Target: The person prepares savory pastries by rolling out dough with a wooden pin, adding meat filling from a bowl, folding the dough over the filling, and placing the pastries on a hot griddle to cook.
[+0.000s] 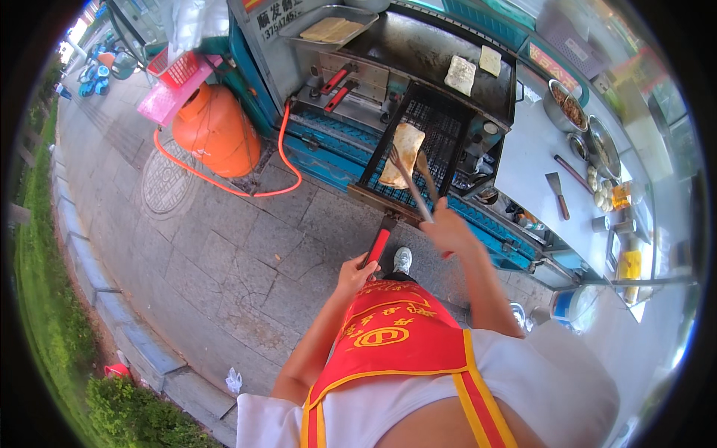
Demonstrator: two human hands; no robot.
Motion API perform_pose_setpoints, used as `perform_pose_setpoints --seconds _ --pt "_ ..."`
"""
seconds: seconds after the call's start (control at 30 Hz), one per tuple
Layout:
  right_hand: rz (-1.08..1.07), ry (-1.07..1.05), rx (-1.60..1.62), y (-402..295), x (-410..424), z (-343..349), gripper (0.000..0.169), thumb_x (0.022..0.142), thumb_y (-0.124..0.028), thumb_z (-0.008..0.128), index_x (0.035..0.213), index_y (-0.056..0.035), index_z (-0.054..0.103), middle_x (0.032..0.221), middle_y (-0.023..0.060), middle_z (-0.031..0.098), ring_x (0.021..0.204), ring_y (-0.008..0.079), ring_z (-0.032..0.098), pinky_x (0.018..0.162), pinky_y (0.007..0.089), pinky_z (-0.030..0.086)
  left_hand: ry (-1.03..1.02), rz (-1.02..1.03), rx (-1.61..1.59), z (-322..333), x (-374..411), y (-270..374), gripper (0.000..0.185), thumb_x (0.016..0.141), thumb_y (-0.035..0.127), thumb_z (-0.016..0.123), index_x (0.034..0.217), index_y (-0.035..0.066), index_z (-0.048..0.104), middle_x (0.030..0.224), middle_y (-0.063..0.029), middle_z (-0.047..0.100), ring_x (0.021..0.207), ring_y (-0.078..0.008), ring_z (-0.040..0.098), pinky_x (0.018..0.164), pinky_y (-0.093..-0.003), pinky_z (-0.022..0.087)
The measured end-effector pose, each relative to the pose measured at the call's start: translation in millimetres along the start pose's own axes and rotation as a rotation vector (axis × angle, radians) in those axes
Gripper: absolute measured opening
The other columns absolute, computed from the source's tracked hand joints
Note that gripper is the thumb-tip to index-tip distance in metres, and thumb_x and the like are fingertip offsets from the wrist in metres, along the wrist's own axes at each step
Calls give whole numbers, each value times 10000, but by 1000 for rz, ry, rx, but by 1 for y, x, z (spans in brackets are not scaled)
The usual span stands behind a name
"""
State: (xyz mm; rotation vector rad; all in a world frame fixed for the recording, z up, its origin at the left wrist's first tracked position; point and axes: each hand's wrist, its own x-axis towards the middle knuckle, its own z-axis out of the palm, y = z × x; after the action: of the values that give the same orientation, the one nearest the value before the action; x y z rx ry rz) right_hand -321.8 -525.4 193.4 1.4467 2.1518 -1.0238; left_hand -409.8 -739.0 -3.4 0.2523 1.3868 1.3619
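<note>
My left hand (357,274) grips the red and black handle (378,244) of a pulled-out grill drawer (436,126) with a dark mesh rack. On the rack lies a browned rectangular flatbread (404,151). My right hand (451,228) is closed around metal tongs (413,187). One tong arm lies over the bread's face and the other is at its right edge; whether they pinch it I cannot tell. On the black griddle (403,39) above are a larger pale flatbread (460,75) and a smaller one (490,61).
Left of the drawer are two more red handles (339,79). An orange gas cylinder (215,131) with an orange hose (288,151) stands on the paving. The right counter (521,145) carries a scraper (557,193), a bowl of filling (567,106) and dough pieces (602,193). A metal tray (358,28) sits upper left.
</note>
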Motion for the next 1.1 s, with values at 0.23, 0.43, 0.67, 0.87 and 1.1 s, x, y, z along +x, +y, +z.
perform_pose_setpoints --seconds 0.23,0.43,0.67,0.87,1.1 --pt "-518 403 -1206 17 26 -139 554 845 -87 584 1376 -74 430 990 127 617 811 314 668 673 416 544 2 63 -49 6 9 -16 334 906 182 643 1196 16 629 847 -48 669 682 -73 582 580 -234 489" --pt "-1021 460 -1658 -56 77 -123 321 802 -141 640 1117 -78 643 862 77 636 750 240 672 563 379 510 88 64 -16 11 9 -17 316 901 157 634 1184 18 640 819 -36 661 648 -72 571 556 -228 476" --pt "-1289 331 -1883 -83 162 -94 47 704 -142 677 683 -154 718 646 6 664 660 188 672 515 320 459 40 74 2 13 7 -15 382 896 182 660 1227 -2 607 837 -52 660 622 -75 560 560 -230 479" --pt "-978 88 -2121 -93 129 -90 163 890 -161 553 987 -95 666 785 38 647 735 213 662 577 363 468 83 132 54 11 8 -19 381 894 182 660 1215 -17 609 831 -54 658 612 -78 556 563 -238 476" --pt "-1115 211 -2010 -58 101 -91 72 697 -131 659 700 -127 731 632 64 676 610 208 679 495 318 472 96 149 29 11 9 -19 318 869 172 646 1153 27 655 750 -12 636 574 -72 551 548 -241 476"
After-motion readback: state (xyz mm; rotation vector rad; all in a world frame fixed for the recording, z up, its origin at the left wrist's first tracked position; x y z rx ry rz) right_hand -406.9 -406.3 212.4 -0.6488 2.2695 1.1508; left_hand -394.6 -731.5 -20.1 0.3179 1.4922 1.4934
